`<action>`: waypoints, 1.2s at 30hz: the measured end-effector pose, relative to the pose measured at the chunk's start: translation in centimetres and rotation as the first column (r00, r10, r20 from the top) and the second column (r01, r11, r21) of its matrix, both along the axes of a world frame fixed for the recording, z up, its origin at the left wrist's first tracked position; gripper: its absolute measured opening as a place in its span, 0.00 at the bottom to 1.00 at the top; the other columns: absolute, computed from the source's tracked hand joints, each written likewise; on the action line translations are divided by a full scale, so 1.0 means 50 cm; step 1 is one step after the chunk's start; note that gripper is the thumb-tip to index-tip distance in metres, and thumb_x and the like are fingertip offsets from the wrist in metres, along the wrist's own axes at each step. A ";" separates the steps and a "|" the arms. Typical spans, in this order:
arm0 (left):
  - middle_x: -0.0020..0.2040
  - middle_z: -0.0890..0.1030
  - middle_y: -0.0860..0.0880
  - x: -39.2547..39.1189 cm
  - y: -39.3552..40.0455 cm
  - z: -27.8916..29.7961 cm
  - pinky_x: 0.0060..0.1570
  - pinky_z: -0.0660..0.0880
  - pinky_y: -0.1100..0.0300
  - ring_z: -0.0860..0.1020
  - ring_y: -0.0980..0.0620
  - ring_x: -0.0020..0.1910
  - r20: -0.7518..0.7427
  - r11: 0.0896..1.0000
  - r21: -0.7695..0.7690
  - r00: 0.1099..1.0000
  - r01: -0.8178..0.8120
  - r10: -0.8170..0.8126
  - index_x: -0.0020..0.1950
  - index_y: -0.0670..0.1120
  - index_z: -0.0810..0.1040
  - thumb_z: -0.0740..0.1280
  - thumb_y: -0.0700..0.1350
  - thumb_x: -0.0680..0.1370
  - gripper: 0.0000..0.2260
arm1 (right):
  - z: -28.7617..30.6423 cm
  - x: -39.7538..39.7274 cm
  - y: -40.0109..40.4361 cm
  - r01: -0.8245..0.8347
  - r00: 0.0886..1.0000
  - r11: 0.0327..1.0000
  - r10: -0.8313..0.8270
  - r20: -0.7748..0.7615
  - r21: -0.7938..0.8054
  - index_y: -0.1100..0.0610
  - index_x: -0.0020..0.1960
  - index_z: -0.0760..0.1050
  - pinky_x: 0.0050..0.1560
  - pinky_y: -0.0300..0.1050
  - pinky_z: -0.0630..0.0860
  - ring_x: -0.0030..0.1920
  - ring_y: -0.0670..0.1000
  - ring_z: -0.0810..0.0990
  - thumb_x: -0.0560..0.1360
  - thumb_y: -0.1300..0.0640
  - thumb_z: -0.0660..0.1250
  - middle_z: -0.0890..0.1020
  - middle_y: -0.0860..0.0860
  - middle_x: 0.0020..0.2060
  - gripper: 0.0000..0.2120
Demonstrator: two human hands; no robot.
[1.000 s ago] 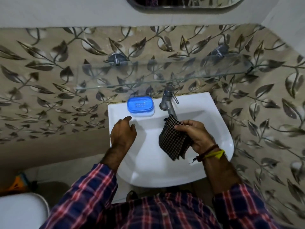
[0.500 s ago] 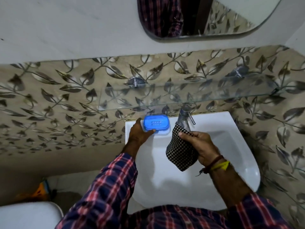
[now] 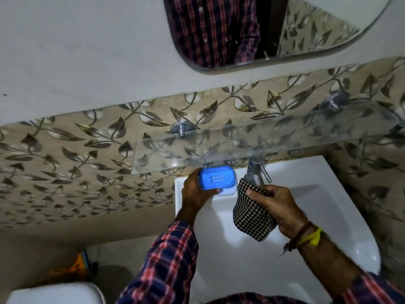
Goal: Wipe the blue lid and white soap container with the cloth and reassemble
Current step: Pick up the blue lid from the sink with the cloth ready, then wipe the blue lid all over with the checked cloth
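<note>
Since a second ago the left hand (image 3: 196, 190) has reached the blue lid (image 3: 217, 177), fingers gripping its edge at the basin's (image 3: 306, 176) back-left corner to lift it off the white soap container (image 3: 229, 192); right hand (image 3: 277, 205) pinches the checked cloth (image 3: 252, 218) ready over the bowl.

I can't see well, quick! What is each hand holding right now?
Left hand: grips the soap box by its blue lid, on the sink rim.
Right hand: holds the checked cloth.
</note>
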State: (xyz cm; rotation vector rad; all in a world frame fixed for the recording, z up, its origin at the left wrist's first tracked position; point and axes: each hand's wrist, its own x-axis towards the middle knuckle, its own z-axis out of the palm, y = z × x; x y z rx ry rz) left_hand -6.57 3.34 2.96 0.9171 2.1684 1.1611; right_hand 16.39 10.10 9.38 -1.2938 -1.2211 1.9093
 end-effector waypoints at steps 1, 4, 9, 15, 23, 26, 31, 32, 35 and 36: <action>0.56 0.83 0.51 -0.002 0.002 -0.003 0.58 0.80 0.54 0.82 0.48 0.57 -0.006 1.000 0.006 1.000 -0.005 0.005 0.61 0.49 0.78 0.88 0.45 0.58 0.35 | -0.001 -0.003 0.003 0.001 1.000 1.000 -0.001 -0.001 -0.006 0.62 0.46 0.84 0.37 0.44 0.82 0.42 0.56 0.88 0.69 0.61 0.78 0.88 0.57 0.41 0.08; 0.59 0.82 0.48 -0.008 0.003 -0.009 0.61 0.78 0.50 0.80 0.47 0.59 -0.051 1.000 -0.002 0.999 0.002 -0.002 0.66 0.44 0.79 0.88 0.50 0.56 0.41 | 0.001 -0.012 0.010 0.026 1.000 1.000 -0.026 0.011 -0.005 0.62 0.44 0.84 0.38 0.45 0.82 0.42 0.56 0.88 0.69 0.61 0.78 0.88 0.57 0.41 0.06; 0.58 0.83 0.42 -0.009 0.001 0.004 0.59 0.78 0.49 0.80 0.43 0.58 -0.182 0.999 0.045 0.983 0.018 -0.010 0.62 0.41 0.81 0.79 0.66 0.51 0.46 | 0.011 -0.018 0.015 0.042 0.999 0.999 -0.042 0.010 -0.006 0.62 0.42 0.84 0.38 0.44 0.82 0.40 0.54 0.87 0.70 0.62 0.78 0.88 0.56 0.39 0.04; 0.57 0.81 0.56 0.012 -0.033 0.044 0.56 0.70 0.74 0.78 0.67 0.56 -0.163 0.985 0.158 0.986 0.063 -0.037 0.65 0.44 0.76 0.85 0.49 0.60 0.37 | 0.038 0.004 0.006 -0.015 0.999 1.000 0.016 -0.035 0.026 0.61 0.44 0.81 0.35 0.41 0.81 0.38 0.49 0.86 0.76 0.64 0.71 0.87 0.53 0.38 0.02; 0.67 0.77 0.47 0.105 -0.157 0.106 0.67 0.73 0.60 0.77 0.53 0.66 -0.023 0.934 0.353 0.998 0.057 -0.052 0.70 0.44 0.72 0.84 0.39 0.65 0.37 | 0.058 0.102 -0.021 -0.031 0.961 0.955 -0.053 -0.272 -0.295 0.68 0.60 0.79 0.56 0.52 0.81 0.53 0.60 0.83 0.73 0.61 0.72 0.84 0.63 0.55 0.18; 0.66 0.78 0.47 0.134 -0.175 0.131 0.67 0.75 0.56 0.78 0.53 0.65 0.095 0.915 0.403 0.993 0.032 -0.076 0.69 0.46 0.71 0.84 0.40 0.64 0.37 | 0.066 0.115 -0.032 -0.067 0.952 0.940 -0.041 -0.302 -0.336 0.67 0.60 0.79 0.52 0.51 0.83 0.52 0.60 0.84 0.74 0.62 0.71 0.84 0.63 0.54 0.17; 0.67 0.78 0.49 0.167 -0.176 0.159 0.68 0.74 0.55 0.76 0.50 0.67 0.161 0.874 0.480 0.971 0.078 -0.175 0.69 0.49 0.71 0.82 0.44 0.64 0.36 | 0.077 0.132 -0.031 -0.067 0.938 0.942 -0.054 -0.344 -0.329 0.66 0.54 0.81 0.49 0.47 0.83 0.44 0.56 0.85 0.70 0.63 0.72 0.86 0.60 0.46 0.14; 0.67 0.78 0.51 0.168 -0.178 0.163 0.68 0.73 0.56 0.76 0.49 0.68 0.171 0.869 0.488 0.966 0.087 -0.193 0.69 0.50 0.71 0.82 0.43 0.65 0.36 | 0.077 0.137 -0.027 -0.069 0.933 0.937 -0.060 -0.354 -0.342 0.65 0.57 0.79 0.53 0.49 0.82 0.47 0.57 0.83 0.69 0.62 0.72 0.84 0.60 0.48 0.17; 0.64 0.80 0.56 0.167 -0.190 0.168 0.66 0.75 0.58 0.78 0.52 0.65 0.204 0.869 0.486 0.955 0.093 -0.216 0.70 0.56 0.74 0.81 0.42 0.66 0.34 | 0.073 0.154 -0.024 -0.109 0.921 0.917 -0.052 -0.387 -0.383 0.64 0.61 0.77 0.65 0.56 0.75 0.53 0.59 0.80 0.68 0.60 0.71 0.81 0.61 0.53 0.22; 0.63 0.80 0.57 0.171 -0.194 0.168 0.65 0.76 0.59 0.78 0.54 0.64 0.215 0.872 0.480 0.952 0.091 -0.218 0.69 0.57 0.74 0.81 0.43 0.67 0.33 | 0.069 0.159 -0.024 -0.119 0.918 0.918 -0.043 -0.394 -0.378 0.64 0.59 0.78 0.63 0.55 0.76 0.52 0.58 0.81 0.68 0.60 0.71 0.82 0.60 0.51 0.20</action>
